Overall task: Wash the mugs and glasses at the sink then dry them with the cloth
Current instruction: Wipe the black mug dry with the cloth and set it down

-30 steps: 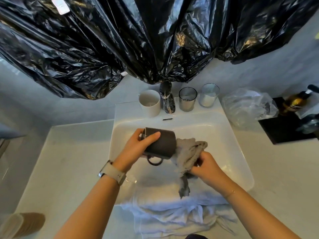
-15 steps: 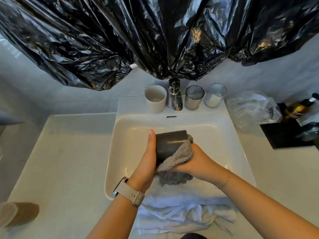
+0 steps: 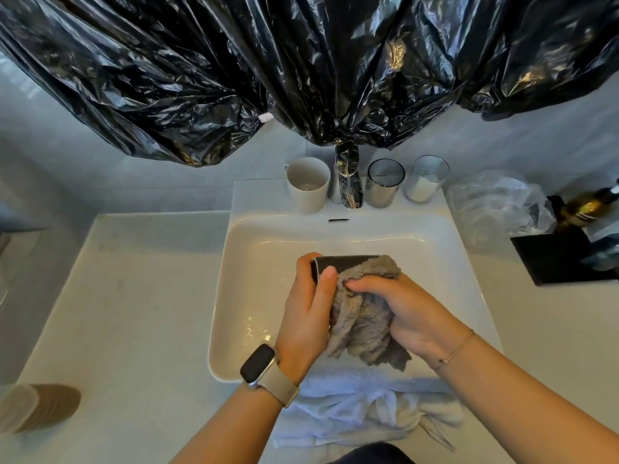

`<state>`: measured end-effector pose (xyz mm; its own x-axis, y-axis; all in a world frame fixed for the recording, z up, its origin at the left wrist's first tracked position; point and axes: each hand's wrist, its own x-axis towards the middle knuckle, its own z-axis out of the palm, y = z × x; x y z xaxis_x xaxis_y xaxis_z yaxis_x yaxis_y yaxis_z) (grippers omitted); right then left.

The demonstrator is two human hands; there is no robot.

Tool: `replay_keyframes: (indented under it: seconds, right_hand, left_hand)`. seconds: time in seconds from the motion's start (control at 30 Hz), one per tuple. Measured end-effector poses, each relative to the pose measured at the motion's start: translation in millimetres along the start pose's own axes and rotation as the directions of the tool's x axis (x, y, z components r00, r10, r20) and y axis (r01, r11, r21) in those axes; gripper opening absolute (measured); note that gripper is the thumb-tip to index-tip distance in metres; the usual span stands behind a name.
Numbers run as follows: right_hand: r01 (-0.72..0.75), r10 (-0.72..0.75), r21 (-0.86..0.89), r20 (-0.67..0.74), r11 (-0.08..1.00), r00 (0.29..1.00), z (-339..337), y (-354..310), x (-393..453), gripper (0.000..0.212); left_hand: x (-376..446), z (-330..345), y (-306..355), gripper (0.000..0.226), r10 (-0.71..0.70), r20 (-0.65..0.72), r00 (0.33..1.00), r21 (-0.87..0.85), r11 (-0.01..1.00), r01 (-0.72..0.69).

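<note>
Head view: over the sink (image 3: 234,279), the left hand (image 3: 306,316) grips a dark mug (image 3: 345,263) lying sideways, while the right hand (image 3: 405,313) clutches a grey cloth (image 3: 363,326) bunched against it. A white mug (image 3: 307,184) and two glasses (image 3: 385,187) stand along the sink's back edge.

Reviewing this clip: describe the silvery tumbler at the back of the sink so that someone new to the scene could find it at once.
Start at the white sink and follow its back ledge to the foil-wrapped tap. The silvery tumbler stands right beside the tap, on its right. Unlike the white mug left of the tap and the clear glass further right, it has mirrored sides and a dark rim.
</note>
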<state>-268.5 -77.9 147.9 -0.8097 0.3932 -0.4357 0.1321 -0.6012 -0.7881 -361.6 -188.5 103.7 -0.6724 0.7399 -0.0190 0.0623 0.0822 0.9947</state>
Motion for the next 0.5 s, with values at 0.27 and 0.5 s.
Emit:
replay_keyframes:
  seconds: [0.27, 0.5]
  right_hand:
    - [0.481, -0.479, -0.461, 0.132, 0.746, 0.868, -10.6, 19.2, -20.4, 0.041]
    - [0.555, -0.536, -0.485, 0.193, 0.676, 0.822, -3.5, 26.3, -27.5, 0.035]
  left_hand:
    - [27.0, -10.2, 40.4, 0.09, -0.392, 0.23, 0.891, 0.082, 0.92, 0.383]
    - [1.6, -5.1, 33.6, 0.034, -0.3, 0.244, 0.922, -0.237, 0.904, 0.357]
